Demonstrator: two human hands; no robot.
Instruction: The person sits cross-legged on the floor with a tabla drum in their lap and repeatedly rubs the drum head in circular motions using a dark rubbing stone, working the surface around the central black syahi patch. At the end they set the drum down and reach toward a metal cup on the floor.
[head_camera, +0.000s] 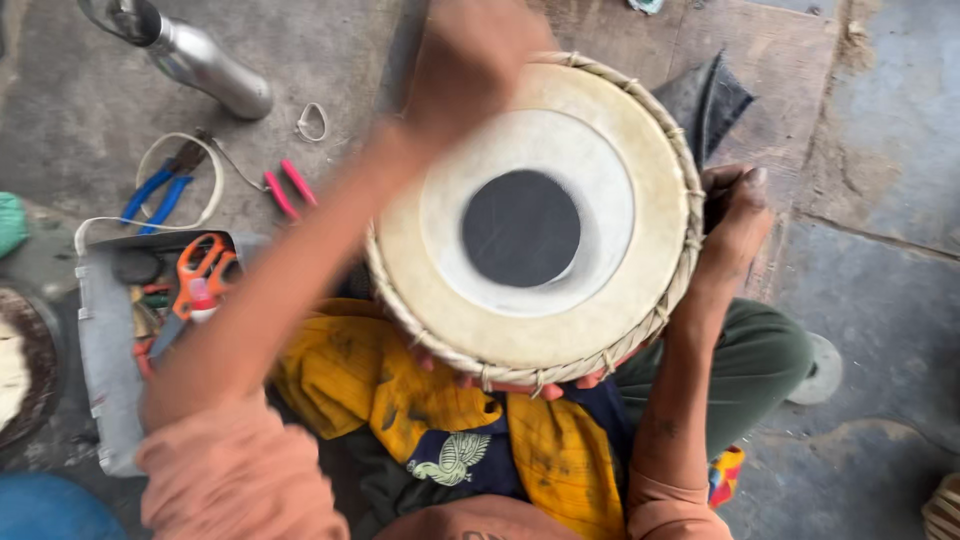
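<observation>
A round hand drum (530, 225) with a cream skin, a black centre patch and a woven strap rim rests tilted in my lap on a yellow cloth (370, 385). My left hand (470, 60) is blurred with motion over the drum's far rim, with its fingers curled; whether it holds anything does not show. My right hand (735, 215) wraps around the drum's right side, fingers curled on the body just under the rim. Toes (540, 388) show beneath the near edge of the drum.
A metal flask (205, 65) lies on the floor at the upper left. Blue-handled pliers (160, 192) and a pink-handled tool (290, 186) lie beside a white cord. A grey tool tray (105, 350) at the left holds orange scissors (200, 265). A dark cloth (705, 95) sits behind the drum.
</observation>
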